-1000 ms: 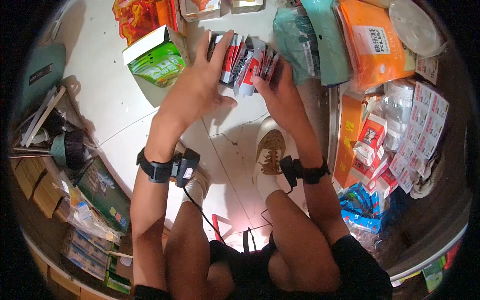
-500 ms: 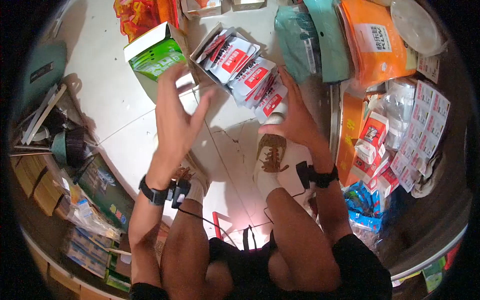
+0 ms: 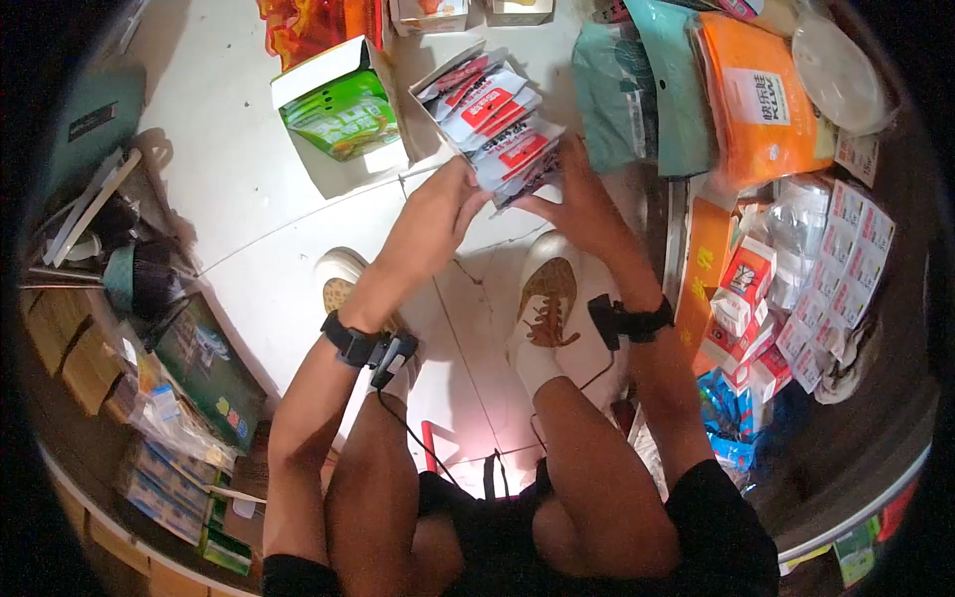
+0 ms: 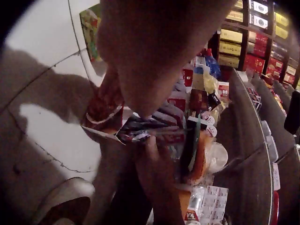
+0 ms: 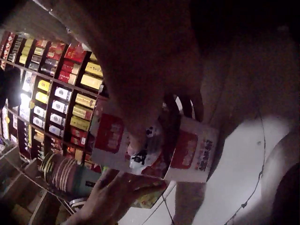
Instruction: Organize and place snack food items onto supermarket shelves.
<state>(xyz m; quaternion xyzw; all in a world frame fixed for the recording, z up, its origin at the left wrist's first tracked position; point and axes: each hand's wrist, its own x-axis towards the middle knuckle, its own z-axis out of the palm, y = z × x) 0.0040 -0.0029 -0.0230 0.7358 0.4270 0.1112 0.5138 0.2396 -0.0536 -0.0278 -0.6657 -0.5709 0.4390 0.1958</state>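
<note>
A small open-topped box (image 3: 430, 116), packed with grey-white packets (image 3: 491, 107) that carry red labels, sits tilted between my hands in the head view. My left hand (image 3: 426, 227) holds its near left corner, thumb by the packets. At the near right side my right hand (image 3: 591, 211) grips the box, thumb toward the near end and fingers partly hidden behind the wall. A white flap with a red label (image 5: 185, 150) shows close up in the right wrist view. In the left wrist view, packets (image 4: 166, 117) lie beyond the dark left hand.
Left of the box stands an open carton with green packets (image 3: 343, 114), and red-orange packs (image 3: 318, 30) lie behind it. Teal bags (image 3: 622, 99) and an orange bag (image 3: 761, 109) stand to the right. Red-white cartons (image 3: 741, 289) sit nearer. My shoes (image 3: 547, 294) are on the tiles.
Both hands were round the box. My left hand then came off as the packets turned upward into view, and it has now returned to the near left corner. The right hand stayed by the box.
</note>
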